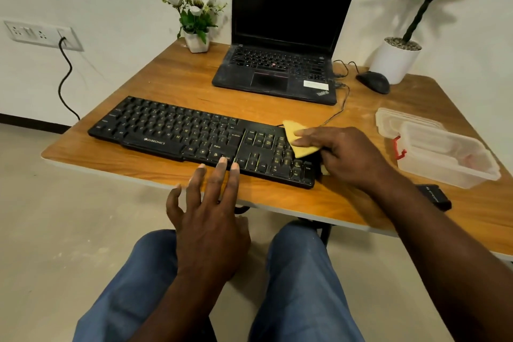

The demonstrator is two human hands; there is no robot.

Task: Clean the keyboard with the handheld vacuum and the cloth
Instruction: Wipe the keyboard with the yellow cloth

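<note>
Keyboard sits along the desk's front edge. Right hand grips the yellow cloth and presses it on the numpad end. Left hand is spread flat, fingertips touching the keys at the near rim.

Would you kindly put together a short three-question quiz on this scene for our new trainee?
1. True or false: the right hand holds the cloth on the keyboard's right end.
2. Which lies on the table to the right of the keyboard? A) a mug B) a clear box C) a book
3. Fill in: the left hand's fingers lie straight, tips at the keyboard's ____ edge.

Key: 1 true; 2 B; 3 front.
</note>
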